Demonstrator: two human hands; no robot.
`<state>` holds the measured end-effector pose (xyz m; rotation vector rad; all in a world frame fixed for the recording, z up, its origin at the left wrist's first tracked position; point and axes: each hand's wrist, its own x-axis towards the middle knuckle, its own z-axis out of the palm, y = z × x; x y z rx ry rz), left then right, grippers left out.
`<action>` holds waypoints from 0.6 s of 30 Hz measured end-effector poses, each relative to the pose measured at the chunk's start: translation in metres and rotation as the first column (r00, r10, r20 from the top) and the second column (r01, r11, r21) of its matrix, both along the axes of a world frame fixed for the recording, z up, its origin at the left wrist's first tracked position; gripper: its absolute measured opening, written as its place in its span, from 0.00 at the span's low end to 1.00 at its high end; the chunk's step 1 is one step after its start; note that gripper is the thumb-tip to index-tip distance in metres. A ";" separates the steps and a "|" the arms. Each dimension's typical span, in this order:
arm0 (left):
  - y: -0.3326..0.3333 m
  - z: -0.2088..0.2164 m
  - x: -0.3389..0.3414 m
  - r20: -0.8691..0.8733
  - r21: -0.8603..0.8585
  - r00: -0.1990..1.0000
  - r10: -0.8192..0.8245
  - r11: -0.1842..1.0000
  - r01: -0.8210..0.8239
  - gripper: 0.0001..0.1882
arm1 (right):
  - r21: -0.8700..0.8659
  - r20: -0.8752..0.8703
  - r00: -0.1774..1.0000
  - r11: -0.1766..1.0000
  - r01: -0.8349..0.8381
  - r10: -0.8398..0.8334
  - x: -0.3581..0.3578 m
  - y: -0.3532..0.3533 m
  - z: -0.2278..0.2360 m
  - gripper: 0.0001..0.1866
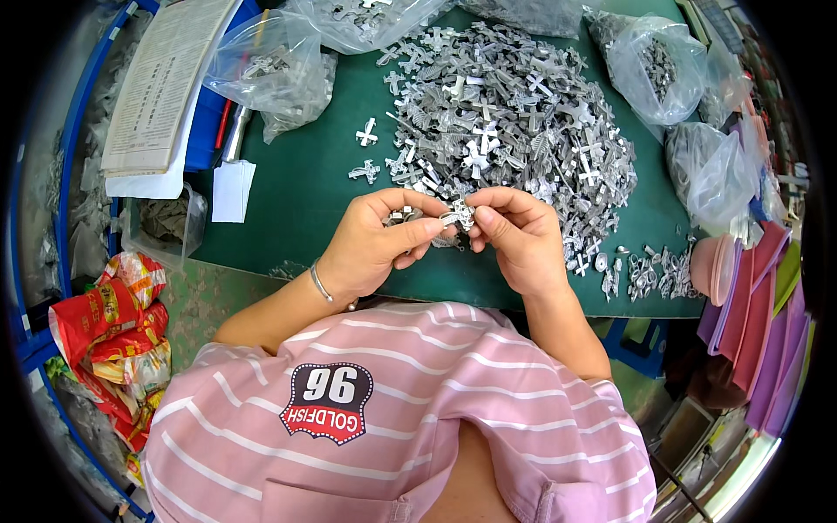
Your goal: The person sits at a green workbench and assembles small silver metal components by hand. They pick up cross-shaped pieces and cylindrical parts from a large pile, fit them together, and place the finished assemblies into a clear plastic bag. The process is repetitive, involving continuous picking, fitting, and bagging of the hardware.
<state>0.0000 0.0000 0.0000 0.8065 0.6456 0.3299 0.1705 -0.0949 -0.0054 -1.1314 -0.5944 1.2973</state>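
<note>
Head view: left hand [370, 240] and right hand [521, 240] nearly meet over the near edge of the bench, both pinching one small silver metal piece [459, 212] between thumbs and fingers. Fingers cover part of it; exact shape unclear. More metal bits show behind the left thumb; can't tell if gripped.

Obstructions: big heap of silver cross-shaped pieces [514, 113] right beyond the fingertips, its near edge partly hidden by the hands. Two loose crosses [366, 132] sit left of it on the green tabletop [301, 192].

Around: clear bag [292, 83] of parts far left, another bag [658, 70] far right. Blue tray [202, 131] under printed sheets [161, 96], white card [232, 192] near it. Small looped metal parts [654, 272] right of the right hand, beside a pink cup [711, 266]. Red packaging [109, 322] low left, off the bench.
</note>
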 end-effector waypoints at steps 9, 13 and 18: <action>-0.005 -0.001 0.001 0.001 0.020 1.000 0.021 1.000 -0.021 0.10 | -0.007 0.002 0.999 0.999 0.033 -0.033 0.001 -0.004 0.000 0.08; -0.005 -0.002 0.000 -0.008 0.040 0.999 0.039 0.998 -0.039 0.09 | 0.034 0.036 0.998 0.998 0.048 -0.050 -0.002 -0.003 0.002 0.07; -0.005 -0.003 -0.003 -0.013 0.044 0.998 0.066 0.997 -0.066 0.10 | 0.132 0.189 0.978 0.989 0.062 -0.086 -0.006 0.001 0.004 0.07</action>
